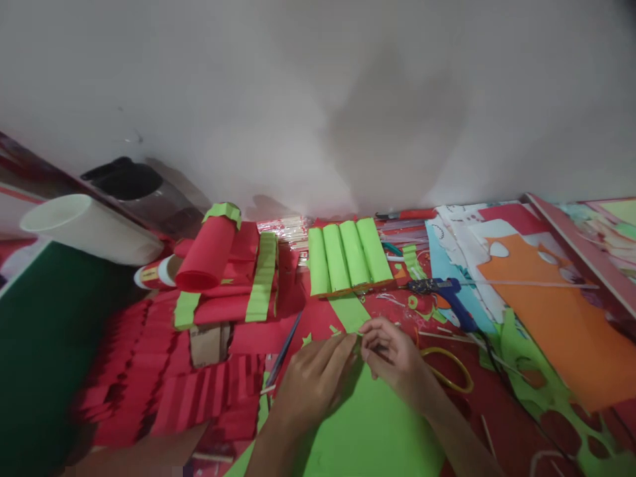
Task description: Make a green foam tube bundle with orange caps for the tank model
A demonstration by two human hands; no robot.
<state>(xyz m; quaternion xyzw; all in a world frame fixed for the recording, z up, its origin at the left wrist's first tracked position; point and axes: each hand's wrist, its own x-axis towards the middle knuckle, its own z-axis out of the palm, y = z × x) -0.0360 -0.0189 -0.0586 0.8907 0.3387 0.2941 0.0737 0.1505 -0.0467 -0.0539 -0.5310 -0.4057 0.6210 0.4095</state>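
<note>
A large green paper sheet lies at the bottom middle, below both hands. My left hand rests at its upper edge, fingers together and pressing on green paper. Close beside it on the right, my right hand has its fingers curled in a pinch on the edge of the green paper. The fingertips of both hands nearly touch. A narrow green strip runs from the fingers up to a row of green paper rolls. Just what lies between the fingertips is partly hidden.
Red rolls with green bands and pleated red paper are at left, near a white cup. A blue glue gun, yellow scissor handle and orange sheet lie at right. A wall stands behind.
</note>
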